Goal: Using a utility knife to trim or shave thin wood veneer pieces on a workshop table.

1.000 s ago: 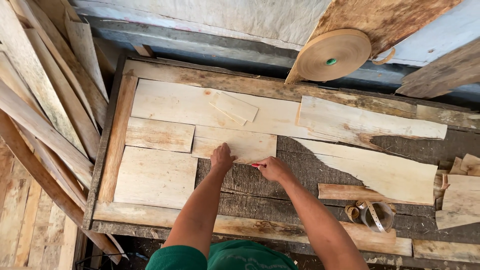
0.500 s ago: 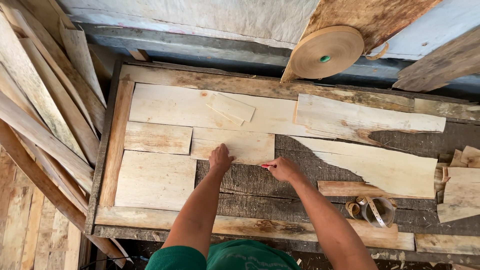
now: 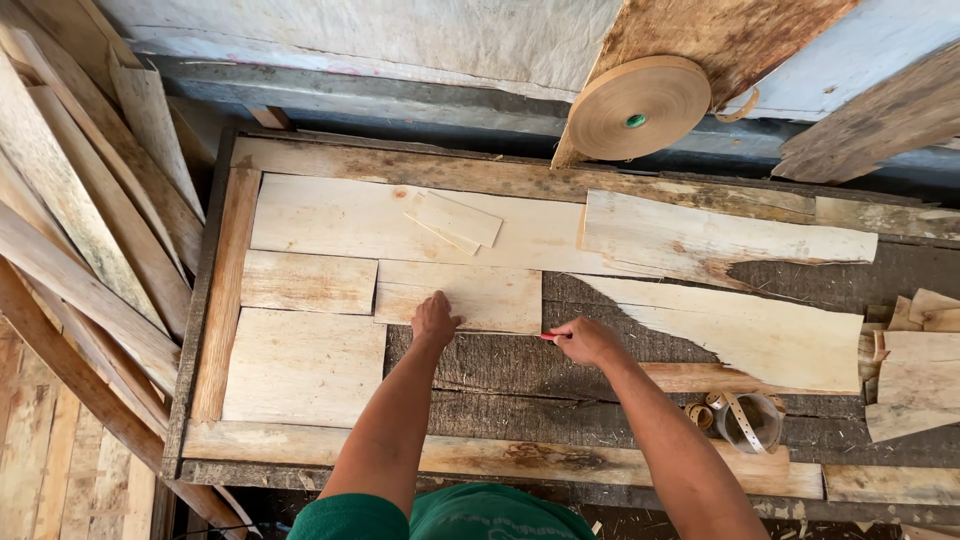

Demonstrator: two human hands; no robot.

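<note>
On the workbench (image 3: 330,160), right hand (image 3: 585,340) hides a red tool (image 3: 549,337).

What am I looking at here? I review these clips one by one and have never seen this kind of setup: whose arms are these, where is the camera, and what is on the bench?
There is no machine here. The camera sits on a person's head and looks straight down, so the two bare arms coming up from the bottom edge are that person's own. The left hand lies flat on a pale rectangular veneer sheet, pressing it down. The right hand grips a small red-tipped tool at that sheet's lower right corner; what kind of tool is too small to tell. All this lies on a rough wooden workbench, with more thin sheets spread over it, some square, some ragged. A big roll of brown paper tape hangs above the bench, and long wood strips lean at the left.
</note>
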